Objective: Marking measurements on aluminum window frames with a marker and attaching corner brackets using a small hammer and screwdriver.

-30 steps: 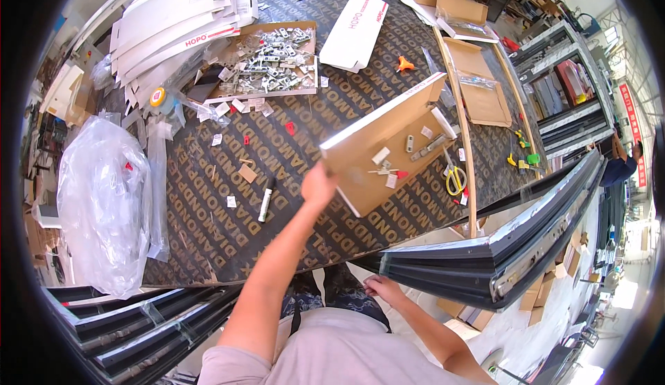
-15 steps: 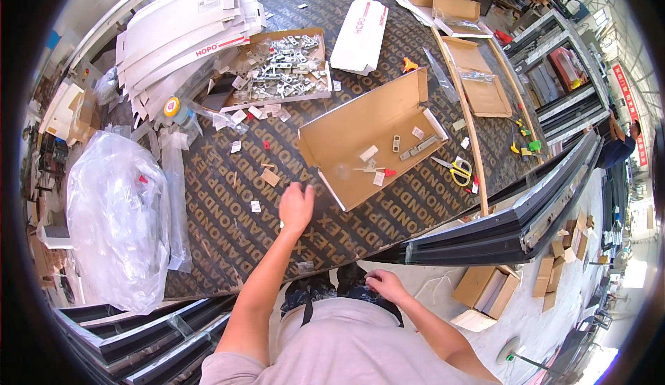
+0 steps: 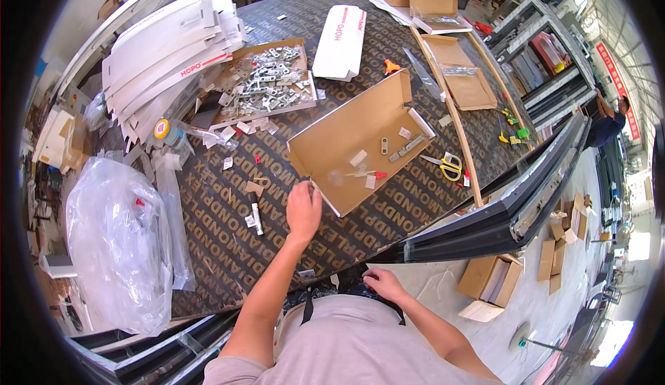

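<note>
My left hand (image 3: 303, 208) is at the near left corner of an open shallow cardboard box (image 3: 339, 142), fingers curled against its edge. Inside the box lie a metal hardware piece (image 3: 407, 148), a smaller metal part (image 3: 384, 146), a red-tipped item (image 3: 380, 175) and some white paper tags. To the left of that hand a black-and-white marker (image 3: 256, 213) rests on the tabletop beside a small brown cardboard piece (image 3: 254, 189). In front of my waist is my right hand (image 3: 385, 284), its fingers curled together with nothing visible in them.
A tray of metal fittings (image 3: 270, 80) and stacked white cartons (image 3: 166, 52) stand at the far left, a clear plastic bag (image 3: 118, 246) nearer. Yellow-handled scissors (image 3: 450, 167) lie right of the box. Black profiles (image 3: 485, 229) run along the right edge; a person (image 3: 608, 125) is beyond.
The marker now lies on the table, where it was not seen before. My left hand has moved right and up to the box's edge. My right hand stays at my waist; the view has shifted slightly.
</note>
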`<action>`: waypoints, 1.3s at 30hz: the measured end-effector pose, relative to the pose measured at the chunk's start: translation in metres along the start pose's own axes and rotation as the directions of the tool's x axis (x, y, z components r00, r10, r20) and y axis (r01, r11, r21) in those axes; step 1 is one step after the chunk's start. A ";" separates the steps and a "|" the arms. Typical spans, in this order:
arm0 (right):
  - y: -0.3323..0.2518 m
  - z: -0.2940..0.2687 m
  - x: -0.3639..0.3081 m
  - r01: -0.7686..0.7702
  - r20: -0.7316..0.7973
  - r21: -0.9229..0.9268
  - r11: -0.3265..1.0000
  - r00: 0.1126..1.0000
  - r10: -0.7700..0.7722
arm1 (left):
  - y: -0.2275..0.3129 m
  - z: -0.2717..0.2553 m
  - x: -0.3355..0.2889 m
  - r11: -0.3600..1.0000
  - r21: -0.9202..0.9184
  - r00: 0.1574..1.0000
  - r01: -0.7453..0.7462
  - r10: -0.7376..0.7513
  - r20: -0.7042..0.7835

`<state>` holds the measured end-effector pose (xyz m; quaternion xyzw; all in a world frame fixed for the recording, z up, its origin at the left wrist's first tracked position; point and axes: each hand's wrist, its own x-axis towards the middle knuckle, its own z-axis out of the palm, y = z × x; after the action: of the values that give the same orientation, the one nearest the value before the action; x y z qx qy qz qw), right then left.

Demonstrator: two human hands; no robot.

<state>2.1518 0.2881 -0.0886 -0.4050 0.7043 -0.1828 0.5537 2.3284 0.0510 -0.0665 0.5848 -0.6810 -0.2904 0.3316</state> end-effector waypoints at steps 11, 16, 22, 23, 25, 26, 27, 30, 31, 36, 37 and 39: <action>0.019 -0.021 -0.021 -0.020 -0.357 0.182 0.983 0.930 0.085 | 0.084 0.026 -0.011 0.936 -0.351 0.919 0.010 0.129 0.373; 0.036 -0.033 -0.045 -0.059 -0.438 0.344 0.937 0.873 0.216 | 0.131 0.012 -0.007 0.888 -0.459 0.815 0.040 0.237 0.529; 0.073 -0.054 -0.060 0.063 -0.496 0.488 0.870 0.841 0.217 | 0.194 -0.007 -0.007 0.688 -0.702 0.875 -0.182 0.439 0.203; 0.079 -0.059 -0.061 0.087 -0.491 0.513 0.854 0.846 0.209 | 0.208 -0.019 -0.008 0.699 -0.691 0.874 -0.184 0.438 0.211; 0.090 -0.069 -0.061 0.067 -0.481 0.485 0.872 0.853 0.202 | 0.240 -0.038 -0.006 0.697 -0.698 0.885 -0.164 0.416 0.208; 0.097 -0.076 -0.060 0.044 -0.478 0.450 0.892 0.855 0.199 | 0.255 -0.043 -0.006 0.680 -0.704 0.881 -0.208 0.443 0.168; 0.100 -0.084 -0.061 0.040 -0.426 0.447 0.894 0.888 0.173 | 0.267 -0.050 -0.008 0.664 -0.704 0.876 -0.253 0.466 0.124; 0.103 -0.112 -0.077 0.028 -0.368 0.362 0.932 0.922 0.116 | 0.306 -0.066 -0.018 0.689 -0.494 0.799 -0.530 0.600 -0.021; 0.118 -0.117 -0.078 0.076 -0.360 0.359 0.930 0.931 0.062 | 0.327 -0.073 -0.026 0.684 -0.339 0.743 -0.646 0.666 -0.072; 0.214 -0.163 -0.106 0.141 -0.367 0.287 0.947 0.930 -0.027 | 0.411 -0.055 -0.055 0.580 0.225 0.593 -0.783 0.805 -0.009; 0.241 -0.173 -0.111 0.092 -0.362 0.344 0.934 0.931 0.042 | 0.423 -0.043 -0.057 0.618 0.266 0.655 -0.740 0.752 0.077; 0.275 -0.191 -0.126 0.041 -0.335 0.403 0.914 0.936 0.106 | 0.440 -0.018 -0.056 0.677 0.355 0.759 -0.644 0.625 0.184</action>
<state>1.8812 0.5158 -0.1417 -0.2311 0.7452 -0.3838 0.4939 2.0823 0.1715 0.2828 0.3597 -0.8930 -0.0267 0.2693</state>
